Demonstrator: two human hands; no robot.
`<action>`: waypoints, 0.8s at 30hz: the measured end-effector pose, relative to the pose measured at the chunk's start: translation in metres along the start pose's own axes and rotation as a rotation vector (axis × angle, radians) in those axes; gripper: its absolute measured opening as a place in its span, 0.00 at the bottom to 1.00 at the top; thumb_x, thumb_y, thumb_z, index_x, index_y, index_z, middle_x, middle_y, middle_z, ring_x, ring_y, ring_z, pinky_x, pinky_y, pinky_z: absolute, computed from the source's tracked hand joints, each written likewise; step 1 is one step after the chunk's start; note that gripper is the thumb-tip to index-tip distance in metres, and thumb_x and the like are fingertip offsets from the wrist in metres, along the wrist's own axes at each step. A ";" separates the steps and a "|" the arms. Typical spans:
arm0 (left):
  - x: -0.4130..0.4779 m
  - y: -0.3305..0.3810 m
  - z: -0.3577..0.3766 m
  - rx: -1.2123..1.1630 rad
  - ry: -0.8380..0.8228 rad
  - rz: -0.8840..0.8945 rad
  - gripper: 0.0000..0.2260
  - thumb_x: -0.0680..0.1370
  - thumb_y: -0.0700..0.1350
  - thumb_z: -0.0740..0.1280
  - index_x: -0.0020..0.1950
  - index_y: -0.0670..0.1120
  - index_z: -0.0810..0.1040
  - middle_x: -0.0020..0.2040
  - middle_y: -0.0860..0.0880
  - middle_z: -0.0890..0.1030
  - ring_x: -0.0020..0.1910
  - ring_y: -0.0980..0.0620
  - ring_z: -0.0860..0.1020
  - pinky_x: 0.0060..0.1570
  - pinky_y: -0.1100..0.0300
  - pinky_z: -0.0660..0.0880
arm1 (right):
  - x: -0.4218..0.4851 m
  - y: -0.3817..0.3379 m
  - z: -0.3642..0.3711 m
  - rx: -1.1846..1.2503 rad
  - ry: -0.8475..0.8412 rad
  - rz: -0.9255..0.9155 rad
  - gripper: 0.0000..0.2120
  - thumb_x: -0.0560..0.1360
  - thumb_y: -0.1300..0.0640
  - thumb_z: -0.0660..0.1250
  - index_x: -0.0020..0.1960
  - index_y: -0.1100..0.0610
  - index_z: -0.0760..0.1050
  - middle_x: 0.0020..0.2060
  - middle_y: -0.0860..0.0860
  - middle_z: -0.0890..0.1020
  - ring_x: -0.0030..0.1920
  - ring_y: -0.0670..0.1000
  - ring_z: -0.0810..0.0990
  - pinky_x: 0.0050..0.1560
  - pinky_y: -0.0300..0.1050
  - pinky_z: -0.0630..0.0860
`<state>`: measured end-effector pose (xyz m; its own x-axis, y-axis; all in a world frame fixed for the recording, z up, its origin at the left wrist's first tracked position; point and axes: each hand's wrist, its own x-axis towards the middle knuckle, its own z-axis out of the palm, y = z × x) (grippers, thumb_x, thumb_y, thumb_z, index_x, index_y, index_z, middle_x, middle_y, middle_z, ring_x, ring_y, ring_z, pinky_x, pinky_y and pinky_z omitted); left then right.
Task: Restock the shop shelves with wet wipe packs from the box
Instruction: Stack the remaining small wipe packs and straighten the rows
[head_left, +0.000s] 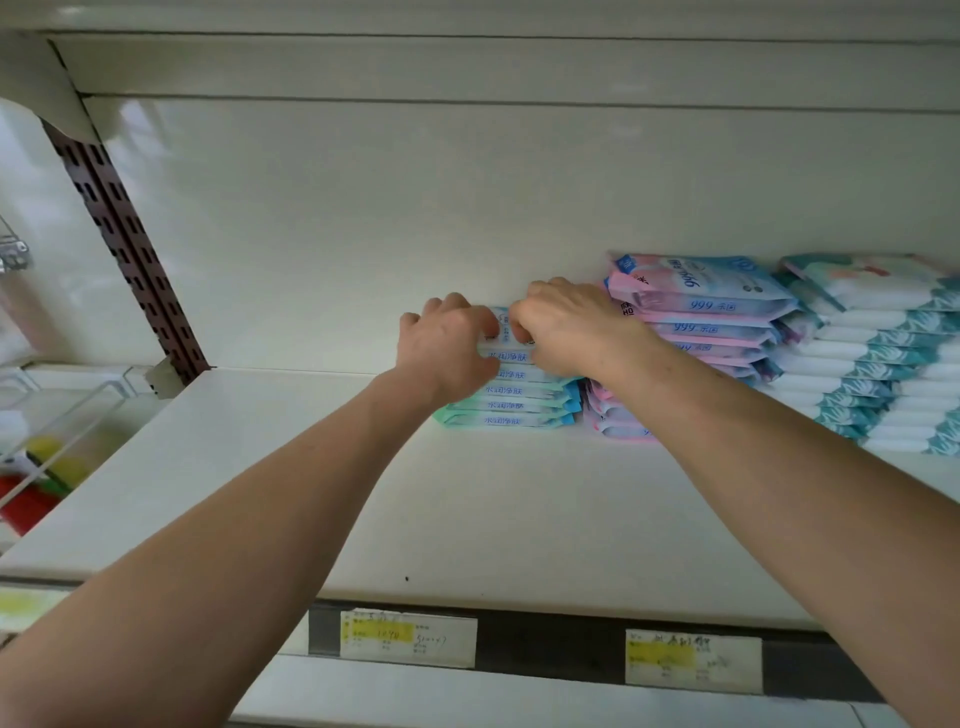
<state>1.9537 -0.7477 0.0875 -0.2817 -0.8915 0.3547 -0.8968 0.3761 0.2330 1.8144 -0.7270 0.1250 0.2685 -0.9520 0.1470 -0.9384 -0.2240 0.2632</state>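
- Wire divider (78, 415): stands in the neighbouring bay at the far left. Yellow and red goods (49, 460) lie behind it, too blurred to identify.
- Slotted upright (124, 249): brown, perforated with paired slots. It runs down to the far-left corner of the shelf.
- Shelf (260, 493): white and flat, backed by a white rear panel (363, 208). It carries three stacks of packs, all in its far right part, close to the rear panel.
- Left hand (447, 348): reaches to the far side of the shelf. Its fingers are curled over the left end of the upper packs of the blue wet wipe stack and grip them.
- Blue wet wipe stack (511, 397): flat packs laid one on another, near edges printed with blue characters. It rests on the shelf, just left of the pink stack.
- Right hand (561, 327): meets the left hand at the top of the same stack. Its fingers are curled down onto the right end of the top packs, holding them. Its forearm crosses in front of the lower part of the pink stack.
- Pink stack (696, 317): taller than the blue one, marked "999". The top pack lies tilted.
- White and teal stack (872, 364): just right of the pink stack, reaching the right edge of the view.
- Price labels (408, 636) (693, 660): two cards with yellow bands, set in the dark rail on the near edge of the shelf.
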 end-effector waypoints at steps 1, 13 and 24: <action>0.000 0.001 0.003 0.038 0.006 0.012 0.14 0.75 0.47 0.66 0.60 0.53 0.76 0.59 0.49 0.73 0.59 0.47 0.70 0.58 0.53 0.62 | 0.000 0.000 0.001 0.008 0.007 0.005 0.14 0.75 0.66 0.61 0.56 0.53 0.75 0.56 0.53 0.74 0.57 0.56 0.73 0.44 0.46 0.65; -0.007 0.014 0.009 0.211 0.044 -0.006 0.13 0.77 0.43 0.63 0.61 0.49 0.73 0.59 0.48 0.74 0.59 0.46 0.71 0.62 0.49 0.61 | -0.011 -0.012 0.008 0.041 0.043 0.049 0.12 0.77 0.66 0.61 0.58 0.57 0.76 0.56 0.55 0.74 0.56 0.57 0.75 0.44 0.46 0.66; -0.092 0.041 -0.002 -0.190 0.103 -0.390 0.17 0.78 0.45 0.63 0.67 0.50 0.72 0.64 0.46 0.70 0.62 0.45 0.71 0.61 0.52 0.64 | -0.083 -0.039 -0.003 0.452 0.031 0.243 0.14 0.75 0.64 0.61 0.58 0.55 0.78 0.58 0.55 0.79 0.59 0.59 0.77 0.56 0.47 0.72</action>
<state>1.9432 -0.6499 0.0665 0.1091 -0.9497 0.2937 -0.8478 0.0654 0.5262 1.8290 -0.6383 0.1050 0.0305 -0.9827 0.1829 -0.9731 -0.0710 -0.2192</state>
